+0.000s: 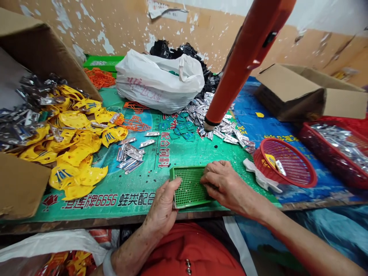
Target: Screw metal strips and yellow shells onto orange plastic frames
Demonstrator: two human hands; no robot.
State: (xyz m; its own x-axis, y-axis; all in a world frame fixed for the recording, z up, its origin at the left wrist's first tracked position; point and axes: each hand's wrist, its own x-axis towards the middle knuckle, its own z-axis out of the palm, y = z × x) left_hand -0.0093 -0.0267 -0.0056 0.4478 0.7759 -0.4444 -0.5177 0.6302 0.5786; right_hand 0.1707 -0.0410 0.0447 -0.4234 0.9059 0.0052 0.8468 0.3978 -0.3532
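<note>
My left hand [165,203] grips the left end of a small green perforated tray [188,189], thumb over its rim. A few tiny shiny pieces lie on the tray's grid. At the tray's right end, my right hand [220,180] has its fingers bunched together over the grid; anything between them is hidden. Beyond the tray lies a small pile of shiny metal plates [132,155]. A larger heap of similar plates [227,130] spreads behind my right hand. An orange-red, tube-shaped tool [244,65] slants down from above, its dark tip by that heap.
Yellow plastic parts [77,142] spill from a cardboard box [48,53] at left. A white plastic bag [158,82] stands at the back. Right are a round red basket [310,172], a red basket [330,153] of metal parts and another cardboard box [296,90]. The table edge [115,222] runs below.
</note>
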